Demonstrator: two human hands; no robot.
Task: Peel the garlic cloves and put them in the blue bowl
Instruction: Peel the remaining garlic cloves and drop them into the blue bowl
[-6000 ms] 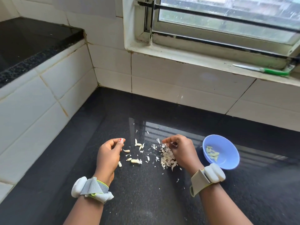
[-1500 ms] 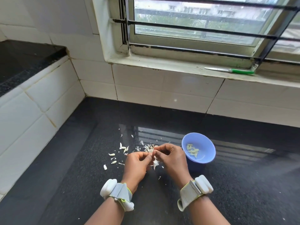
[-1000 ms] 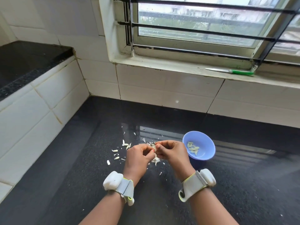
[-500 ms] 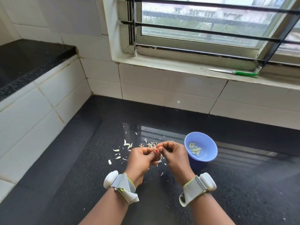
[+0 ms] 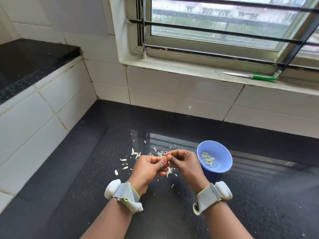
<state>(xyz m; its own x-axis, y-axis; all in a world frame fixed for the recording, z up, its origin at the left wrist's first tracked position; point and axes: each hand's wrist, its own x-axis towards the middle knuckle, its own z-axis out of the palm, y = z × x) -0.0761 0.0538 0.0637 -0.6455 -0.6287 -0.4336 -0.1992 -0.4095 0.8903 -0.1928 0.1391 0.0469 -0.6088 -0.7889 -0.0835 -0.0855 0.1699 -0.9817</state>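
**Garlic peeling on a black counter beneath a window**

A dark countertop meets white tiled walls; a green-handled knife lies on the sill. Both the left hand and right hand curl together, pinching a garlic clove, mostly hidden. The blue bowl beside the right hand holds peeled cloves; skins scatter nearby.

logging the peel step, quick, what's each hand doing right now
Left hand: closed, pinching the garlic clove.
Right hand: closed, pinching the same clove, which is mostly hidden between the fingertips.
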